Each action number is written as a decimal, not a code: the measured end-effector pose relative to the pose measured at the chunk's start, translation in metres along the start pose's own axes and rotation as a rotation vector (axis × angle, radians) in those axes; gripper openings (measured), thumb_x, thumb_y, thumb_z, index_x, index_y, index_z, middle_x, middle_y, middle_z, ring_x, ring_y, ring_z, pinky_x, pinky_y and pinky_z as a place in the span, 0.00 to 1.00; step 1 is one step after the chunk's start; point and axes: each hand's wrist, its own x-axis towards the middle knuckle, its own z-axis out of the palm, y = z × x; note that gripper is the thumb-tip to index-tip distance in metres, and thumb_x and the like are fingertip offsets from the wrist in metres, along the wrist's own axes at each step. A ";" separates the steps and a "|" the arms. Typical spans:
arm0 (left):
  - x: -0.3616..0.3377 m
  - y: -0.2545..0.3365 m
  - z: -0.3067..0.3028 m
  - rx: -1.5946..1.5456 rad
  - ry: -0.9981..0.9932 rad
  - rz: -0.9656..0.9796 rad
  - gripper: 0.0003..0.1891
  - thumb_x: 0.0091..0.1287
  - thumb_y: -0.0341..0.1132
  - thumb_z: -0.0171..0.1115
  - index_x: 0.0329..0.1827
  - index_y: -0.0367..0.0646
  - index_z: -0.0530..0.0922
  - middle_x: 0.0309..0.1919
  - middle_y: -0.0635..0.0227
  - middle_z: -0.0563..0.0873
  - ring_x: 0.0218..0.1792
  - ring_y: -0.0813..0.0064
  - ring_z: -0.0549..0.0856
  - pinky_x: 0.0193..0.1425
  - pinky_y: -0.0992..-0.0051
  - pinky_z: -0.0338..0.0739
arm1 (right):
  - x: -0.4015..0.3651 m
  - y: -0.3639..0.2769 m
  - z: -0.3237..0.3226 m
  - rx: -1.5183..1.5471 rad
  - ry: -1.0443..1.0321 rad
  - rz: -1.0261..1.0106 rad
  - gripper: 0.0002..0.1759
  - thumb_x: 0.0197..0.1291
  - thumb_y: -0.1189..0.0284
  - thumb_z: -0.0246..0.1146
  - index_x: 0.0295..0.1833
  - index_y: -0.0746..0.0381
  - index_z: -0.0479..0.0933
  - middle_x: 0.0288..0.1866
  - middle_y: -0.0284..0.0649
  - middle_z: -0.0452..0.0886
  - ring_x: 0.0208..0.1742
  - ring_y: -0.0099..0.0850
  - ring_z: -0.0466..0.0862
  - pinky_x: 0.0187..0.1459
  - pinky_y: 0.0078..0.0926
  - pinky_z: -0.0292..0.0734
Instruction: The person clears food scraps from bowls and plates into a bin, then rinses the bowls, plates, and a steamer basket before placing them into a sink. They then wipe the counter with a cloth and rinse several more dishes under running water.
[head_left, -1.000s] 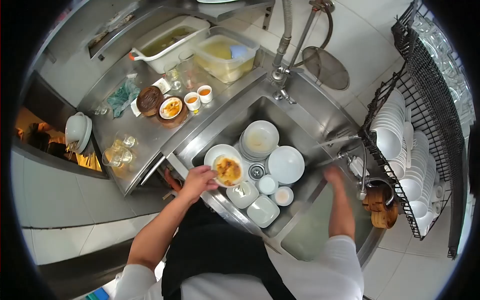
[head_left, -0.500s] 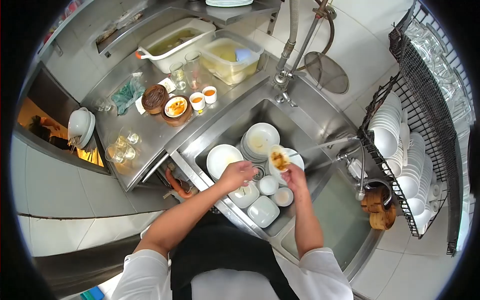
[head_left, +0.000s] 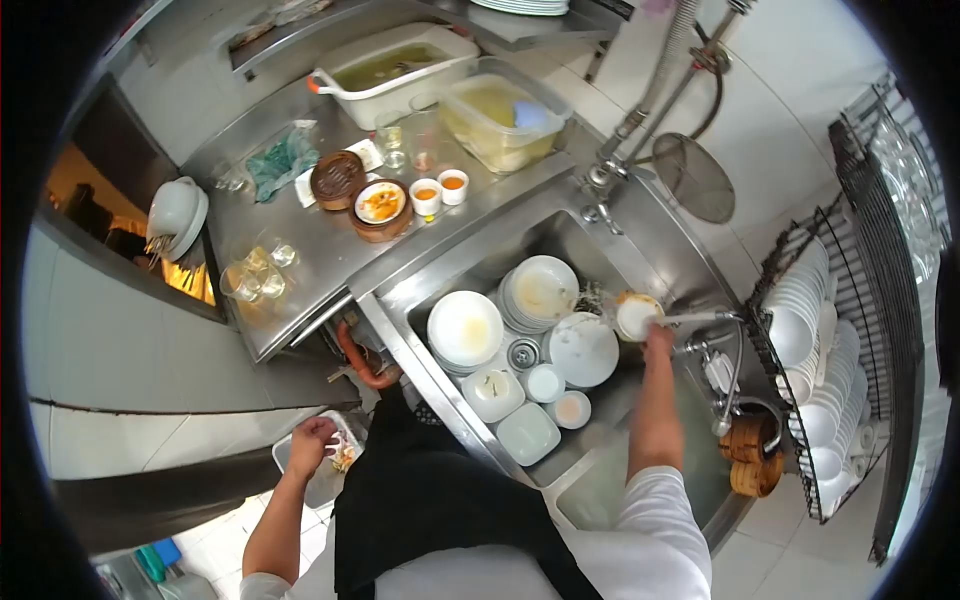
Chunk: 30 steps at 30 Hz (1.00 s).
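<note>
My right hand (head_left: 658,341) grips a small white dish (head_left: 638,317) under the tap's stream, with orange-brown residue at its rim. Water splashes off it over the sink (head_left: 620,255). Down on the left, my left hand (head_left: 318,438) is closed above a waste bin (head_left: 325,485) that has food scraps in it; whatever its fingers hold is hidden. In the sink stand a stack of bowls (head_left: 540,287), a stack of plates (head_left: 466,330), a wet white plate (head_left: 583,350), square dishes (head_left: 528,434) and small cups (head_left: 545,383).
The tap (head_left: 700,318) reaches in from the right. A water-filled basin (head_left: 625,490) adjoins the sink. Racked bowls (head_left: 795,330) and bamboo steamers (head_left: 755,470) are at the right. On the counter (head_left: 330,270) are glasses (head_left: 258,275), a steamer with a dish (head_left: 381,225) and tubs (head_left: 505,115).
My left hand has gone from over the sink down to the waste bin. My right hand has carried the small dish rightward into the water, and the view has shifted.
</note>
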 end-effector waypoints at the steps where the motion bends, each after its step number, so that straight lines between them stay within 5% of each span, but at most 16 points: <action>1: -0.001 -0.018 -0.015 0.038 0.070 0.004 0.08 0.63 0.35 0.56 0.39 0.40 0.76 0.29 0.68 0.81 0.27 0.76 0.81 0.28 0.77 0.76 | 0.029 0.018 -0.005 -0.111 -0.046 -0.150 0.21 0.53 0.70 0.60 0.52 0.65 0.69 0.38 0.42 0.78 0.37 0.35 0.79 0.37 0.35 0.76; 4: 0.004 -0.074 -0.045 0.128 0.211 -0.025 0.08 0.57 0.34 0.60 0.30 0.37 0.77 0.21 0.66 0.80 0.22 0.76 0.80 0.21 0.78 0.74 | -0.025 -0.042 0.006 -0.174 0.118 -0.197 0.18 0.56 0.68 0.56 0.44 0.73 0.70 0.41 0.47 0.78 0.40 0.38 0.78 0.44 0.31 0.72; 9: 0.004 -0.122 -0.057 0.252 0.240 -0.121 0.08 0.54 0.33 0.60 0.26 0.36 0.77 0.17 0.63 0.79 0.17 0.76 0.79 0.19 0.75 0.72 | 0.044 0.036 -0.010 -0.971 -0.169 -0.694 0.24 0.58 0.55 0.54 0.36 0.69 0.77 0.39 0.52 0.79 0.38 0.42 0.80 0.46 0.36 0.72; 11: 0.002 -0.109 -0.048 0.230 0.177 -0.108 0.08 0.54 0.34 0.60 0.25 0.36 0.77 0.18 0.63 0.80 0.17 0.75 0.79 0.20 0.73 0.73 | 0.026 0.044 0.022 -1.139 -0.192 -0.624 0.24 0.56 0.53 0.56 0.36 0.67 0.77 0.35 0.50 0.80 0.36 0.41 0.80 0.43 0.35 0.73; 13: 0.005 -0.096 -0.044 0.241 0.200 -0.100 0.09 0.54 0.35 0.60 0.27 0.36 0.78 0.19 0.61 0.81 0.18 0.73 0.80 0.22 0.71 0.73 | 0.011 0.053 0.066 -1.086 -0.355 -0.544 0.16 0.45 0.62 0.65 0.32 0.64 0.77 0.30 0.44 0.78 0.28 0.34 0.77 0.24 0.33 0.72; 14: 0.015 -0.100 -0.046 0.400 0.133 -0.005 0.10 0.54 0.36 0.60 0.28 0.35 0.78 0.20 0.59 0.81 0.18 0.72 0.81 0.24 0.71 0.74 | -0.008 0.044 0.092 -1.087 -0.368 -0.558 0.16 0.45 0.62 0.65 0.32 0.64 0.77 0.30 0.44 0.78 0.28 0.34 0.77 0.24 0.33 0.72; 16: 0.024 -0.094 -0.051 0.560 0.068 0.092 0.12 0.54 0.37 0.59 0.29 0.35 0.79 0.21 0.57 0.82 0.19 0.71 0.82 0.26 0.70 0.75 | -0.063 -0.010 0.150 -0.661 -0.478 -0.154 0.15 0.47 0.63 0.64 0.36 0.61 0.75 0.31 0.40 0.78 0.28 0.30 0.77 0.23 0.29 0.73; 19: 0.035 -0.070 -0.054 0.454 0.082 0.092 0.12 0.54 0.39 0.59 0.30 0.37 0.79 0.24 0.56 0.82 0.25 0.67 0.83 0.33 0.69 0.77 | -0.094 -0.092 0.230 -0.085 -0.732 -0.060 0.16 0.52 0.69 0.61 0.46 0.62 0.71 0.36 0.37 0.78 0.31 0.28 0.80 0.26 0.26 0.76; 21: 0.049 -0.068 -0.058 0.359 0.119 0.065 0.12 0.53 0.39 0.59 0.31 0.38 0.80 0.26 0.57 0.83 0.28 0.66 0.83 0.37 0.69 0.77 | -0.113 -0.155 0.277 0.151 -0.689 -0.029 0.13 0.56 0.70 0.60 0.46 0.62 0.71 0.38 0.39 0.78 0.36 0.30 0.81 0.31 0.26 0.79; 23: 0.068 -0.086 -0.074 0.340 0.125 0.138 0.12 0.57 0.36 0.59 0.33 0.34 0.78 0.24 0.62 0.83 0.24 0.76 0.82 0.27 0.74 0.76 | -0.102 -0.195 0.324 0.488 -0.674 0.066 0.13 0.61 0.68 0.55 0.48 0.62 0.70 0.40 0.41 0.78 0.38 0.33 0.81 0.36 0.28 0.80; 25: 0.075 -0.092 -0.085 0.543 0.078 0.490 0.13 0.57 0.38 0.59 0.34 0.33 0.78 0.25 0.62 0.83 0.24 0.74 0.83 0.27 0.73 0.76 | -0.108 -0.224 0.352 0.585 -0.754 0.055 0.15 0.60 0.68 0.55 0.49 0.64 0.70 0.42 0.42 0.78 0.37 0.34 0.81 0.32 0.28 0.80; 29: 0.084 -0.114 -0.093 0.548 0.125 0.496 0.11 0.54 0.37 0.58 0.32 0.38 0.79 0.23 0.60 0.81 0.24 0.72 0.81 0.31 0.72 0.75 | -0.127 -0.212 0.404 0.383 -0.744 -0.010 0.13 0.62 0.67 0.53 0.48 0.62 0.71 0.39 0.40 0.79 0.33 0.31 0.81 0.31 0.22 0.78; 30: 0.078 -0.113 -0.089 0.463 0.149 0.313 0.07 0.50 0.33 0.59 0.30 0.40 0.79 0.22 0.61 0.80 0.26 0.67 0.82 0.31 0.70 0.75 | -0.137 -0.202 0.415 0.227 -0.822 -0.088 0.12 0.62 0.67 0.53 0.48 0.61 0.71 0.39 0.39 0.79 0.32 0.29 0.80 0.30 0.21 0.77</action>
